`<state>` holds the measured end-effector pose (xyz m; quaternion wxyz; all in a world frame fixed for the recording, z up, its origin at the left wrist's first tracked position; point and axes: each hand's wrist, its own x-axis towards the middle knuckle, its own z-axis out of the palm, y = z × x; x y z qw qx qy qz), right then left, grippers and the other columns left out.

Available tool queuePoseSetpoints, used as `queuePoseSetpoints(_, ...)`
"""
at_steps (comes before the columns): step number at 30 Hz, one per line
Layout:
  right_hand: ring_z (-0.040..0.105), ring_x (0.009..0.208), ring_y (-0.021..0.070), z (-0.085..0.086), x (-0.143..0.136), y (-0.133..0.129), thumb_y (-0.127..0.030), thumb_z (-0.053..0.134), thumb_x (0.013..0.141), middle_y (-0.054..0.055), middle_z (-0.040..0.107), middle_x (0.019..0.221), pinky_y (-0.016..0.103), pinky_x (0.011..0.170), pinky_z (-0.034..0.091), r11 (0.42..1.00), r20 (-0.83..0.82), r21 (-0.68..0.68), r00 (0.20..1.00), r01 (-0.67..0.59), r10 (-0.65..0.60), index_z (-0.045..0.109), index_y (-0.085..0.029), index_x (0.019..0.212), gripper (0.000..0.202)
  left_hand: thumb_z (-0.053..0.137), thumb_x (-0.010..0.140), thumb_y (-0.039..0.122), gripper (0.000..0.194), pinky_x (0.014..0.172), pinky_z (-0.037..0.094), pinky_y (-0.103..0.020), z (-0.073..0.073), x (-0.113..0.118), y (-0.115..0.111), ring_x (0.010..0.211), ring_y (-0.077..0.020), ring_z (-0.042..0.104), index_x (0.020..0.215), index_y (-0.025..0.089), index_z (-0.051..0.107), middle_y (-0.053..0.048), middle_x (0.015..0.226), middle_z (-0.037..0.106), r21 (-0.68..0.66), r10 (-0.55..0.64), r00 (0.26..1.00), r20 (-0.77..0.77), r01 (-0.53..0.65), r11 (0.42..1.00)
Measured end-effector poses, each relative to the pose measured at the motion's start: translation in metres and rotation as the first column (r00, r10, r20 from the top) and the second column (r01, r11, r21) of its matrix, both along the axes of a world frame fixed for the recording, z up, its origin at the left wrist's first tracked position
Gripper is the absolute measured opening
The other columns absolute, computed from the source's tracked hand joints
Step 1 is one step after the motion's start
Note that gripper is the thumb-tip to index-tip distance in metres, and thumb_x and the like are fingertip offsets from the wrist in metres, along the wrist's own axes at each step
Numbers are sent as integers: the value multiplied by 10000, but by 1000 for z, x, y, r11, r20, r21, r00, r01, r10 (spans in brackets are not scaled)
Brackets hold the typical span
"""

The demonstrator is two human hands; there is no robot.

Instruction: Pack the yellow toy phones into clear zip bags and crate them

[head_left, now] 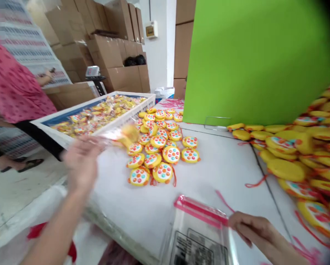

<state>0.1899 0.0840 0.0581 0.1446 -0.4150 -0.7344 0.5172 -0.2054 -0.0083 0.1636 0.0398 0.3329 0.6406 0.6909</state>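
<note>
Your left hand [83,162], at nine o'clock and blurred, pinches one end of a clear packet [112,134] with a yellow shape inside, held up towards the middle. Your right hand [257,232], at five o'clock, has thumb and fingers pressed together at the top corner of the clear bags [200,235], which lie at six o'clock with a pink top edge and black print. A thin pink strip [224,200] also reaches those fingertips; you cannot tell which of the two they grip.

Just above the centre, towards twelve o'clock, yellow toys [171,154] with white, colour-dotted faces sit in a loose cluster on the pale table [209,176], some with red cords. A larger heap of yellow toys [286,169] spreads at three to four o'clock, in front of the green board [253,62] that stands at one o'clock. More pink strips [173,103] lie beyond the cluster at twelve.

At ten o'clock is a white crate [146,103] holding many wrapped yellow toys [98,114]. Past it, a person in a pink spotted top [18,81] stands at your far nine to ten, and cardboard boxes [109,55] are stacked at eleven.
</note>
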Motion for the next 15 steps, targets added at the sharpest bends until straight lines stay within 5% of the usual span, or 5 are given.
queuePoseSetpoints(2,553,636,174,4,-6,5,-456,502,828,39,628,700,279,588,456,995,45,98,999,-13,9,673,-221,809,291,603,784,278,382,1026,391,-374,12,-14,5,1173,-248,520,1136,138,548,-2,1217,610,214,296,924,-243,-247,945)
queuePoseSetpoints(4,605,777,196,0,-18,13,-384,457,868,60,665,874,309,688,495,977,88,211,996,-26,7,656,-222,929,264,546,839,286,396,1092,323,-405,1,3,4,1261,-253,445,1229,218,514,14,1336,529,43,151,919,-364,-145,988)
queuePoseSetpoints(6,612,897,214,-7,-35,26,-308,430,880,85,643,1031,360,776,507,927,135,374,991,-37,-15,618,-214,1033,260,530,851,273,301,1075,365,-415,-32,46,-3,1236,-249,481,1148,251,575,-14,1290,572,-274,-226,899,-376,124,953)
queuePoseSetpoints(9,527,1134,245,-14,-71,56,-199,461,850,135,527,1267,433,946,446,795,255,594,966,-124,-39,508,-172,1223,377,510,850,218,225,996,454,-373,-99,121,-14,1152,-227,549,1050,224,613,-65,1181,634,-533,-617,646,-449,360,765)
queuePoseSetpoints(15,333,1289,326,-17,-148,129,-121,589,724,195,343,1415,473,944,425,724,461,629,885,-282,-56,329,-148,1382,709,667,736,289,307,839,512,-394,-192,197,-16,979,-273,582,986,143,564,-124,1059,640,-615,-737,372,-564,406,676)
